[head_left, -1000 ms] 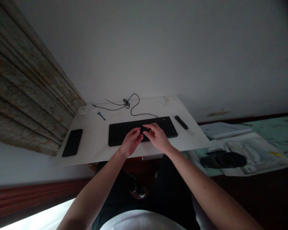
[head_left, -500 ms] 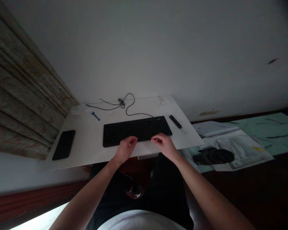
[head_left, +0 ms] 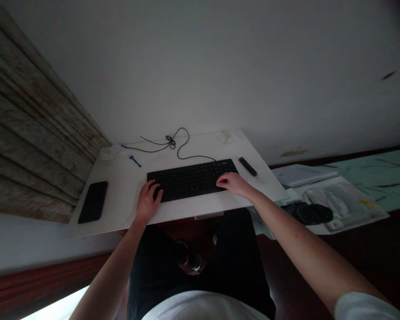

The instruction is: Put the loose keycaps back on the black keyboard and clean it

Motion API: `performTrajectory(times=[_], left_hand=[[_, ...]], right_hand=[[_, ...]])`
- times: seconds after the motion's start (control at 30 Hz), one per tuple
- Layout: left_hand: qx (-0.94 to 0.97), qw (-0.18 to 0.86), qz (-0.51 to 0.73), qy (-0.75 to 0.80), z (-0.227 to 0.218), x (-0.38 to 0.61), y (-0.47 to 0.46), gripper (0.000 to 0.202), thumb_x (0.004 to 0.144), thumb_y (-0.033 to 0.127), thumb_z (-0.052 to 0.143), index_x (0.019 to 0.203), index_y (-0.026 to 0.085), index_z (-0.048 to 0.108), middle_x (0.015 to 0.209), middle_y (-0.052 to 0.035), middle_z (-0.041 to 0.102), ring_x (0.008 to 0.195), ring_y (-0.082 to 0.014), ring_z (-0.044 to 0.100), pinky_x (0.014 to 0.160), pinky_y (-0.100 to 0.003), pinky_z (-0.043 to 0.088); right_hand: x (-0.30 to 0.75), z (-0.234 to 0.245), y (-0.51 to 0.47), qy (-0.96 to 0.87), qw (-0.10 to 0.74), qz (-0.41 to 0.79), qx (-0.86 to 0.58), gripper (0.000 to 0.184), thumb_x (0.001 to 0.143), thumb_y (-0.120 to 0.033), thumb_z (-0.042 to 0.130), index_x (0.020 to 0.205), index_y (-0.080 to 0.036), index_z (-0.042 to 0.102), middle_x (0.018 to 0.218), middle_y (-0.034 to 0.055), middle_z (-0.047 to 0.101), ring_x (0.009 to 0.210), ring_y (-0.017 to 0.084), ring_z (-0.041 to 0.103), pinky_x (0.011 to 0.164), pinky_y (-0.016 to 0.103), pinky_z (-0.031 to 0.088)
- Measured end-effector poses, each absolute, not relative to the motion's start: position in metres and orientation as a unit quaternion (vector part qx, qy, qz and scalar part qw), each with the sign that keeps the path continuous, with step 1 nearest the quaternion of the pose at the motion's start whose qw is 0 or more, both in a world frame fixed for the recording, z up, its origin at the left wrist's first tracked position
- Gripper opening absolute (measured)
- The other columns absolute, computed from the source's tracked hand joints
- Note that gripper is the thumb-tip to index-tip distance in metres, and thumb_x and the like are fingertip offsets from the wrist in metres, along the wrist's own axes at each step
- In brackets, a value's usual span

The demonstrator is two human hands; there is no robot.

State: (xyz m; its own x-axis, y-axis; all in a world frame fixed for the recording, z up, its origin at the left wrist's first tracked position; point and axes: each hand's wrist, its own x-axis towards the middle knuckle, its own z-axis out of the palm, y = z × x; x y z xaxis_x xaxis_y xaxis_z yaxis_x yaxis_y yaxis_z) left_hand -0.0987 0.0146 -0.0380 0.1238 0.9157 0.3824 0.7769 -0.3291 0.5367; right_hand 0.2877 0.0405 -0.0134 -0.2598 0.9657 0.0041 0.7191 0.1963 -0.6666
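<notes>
A black wired keyboard (head_left: pixel 186 178) lies on the white table (head_left: pixel 126 209), its cable (head_left: pixel 200 156) running off the back and bunched in a knot. At the keyboard's left front corner rests my left hand (head_left: pixel 148 200), fingers apart, with the fingertips and thumb on its edge. My right hand (head_left: pixel 231 183) is over the right part of the keys, its thumb and fingers pinched together. Whatever is between those fingertips, if anything, is too small to make out. Just right of the keyboard lies a dark brush-like tool (head_left: pixel 248 166) with a thin wire end.
A black phone (head_left: pixel 93 202) lies at the table's left, a small blue tool (head_left: pixel 135 161) behind the keyboard. Crumpled clear plastic (head_left: pixel 110 152) sits in the back left corner. To the right, papers (head_left: pixel 303 174) and a black coiled item (head_left: pixel 308 213) lie on a lower surface.
My hands have parted from the keyboard's front middle. The left moved left to its corner and spread its fingers; the right moved up and right over the keys, still pinched.
</notes>
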Motion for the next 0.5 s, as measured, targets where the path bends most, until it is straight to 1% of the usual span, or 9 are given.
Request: performTrajectory(times=[0.27, 0.4, 0.5], left_hand=[[0.735, 0.118, 0.346, 0.571, -0.039, -0.1, 0.017, 0.026, 0.097, 0.036, 0.053, 0.116, 0.022, 0.065, 0.136, -0.0119, 0.058, 0.131, -0.0279, 0.054, 0.116, -0.049, 0.042], [0.738, 0.115, 0.345, 0.569, -0.041, -0.101, 0.018, 0.026, 0.097, 0.036, 0.053, 0.115, 0.023, 0.065, 0.135, -0.0108, 0.059, 0.129, -0.0271, 0.055, 0.115, -0.049, 0.043], [0.738, 0.113, 0.346, 0.568, -0.042, -0.102, 0.019, 0.025, 0.098, 0.037, 0.052, 0.114, 0.022, 0.065, 0.134, -0.0108, 0.059, 0.129, -0.0269, 0.056, 0.114, -0.049, 0.044]], right_hand=[[0.29, -0.001, 0.059, -0.728, 0.129, 0.352, -0.574, 0.009, 0.076, -0.028, 0.073, 0.071, -0.024, 0.08, 0.065, 0.0022, 0.073, 0.061, 0.019, 0.065, 0.063, 0.032, 0.049], [0.287, 0.007, 0.065, -0.713, 0.072, 0.369, -0.592, 0.009, 0.075, -0.026, 0.073, 0.074, -0.021, 0.081, 0.066, 0.003, 0.073, 0.064, 0.018, 0.065, 0.065, 0.029, 0.048], [0.285, 0.01, 0.066, -0.695, 0.036, 0.385, -0.605, 0.015, 0.077, -0.029, 0.072, 0.081, -0.018, 0.082, 0.073, 0.0055, 0.075, 0.066, 0.017, 0.064, 0.062, 0.027, 0.048]])
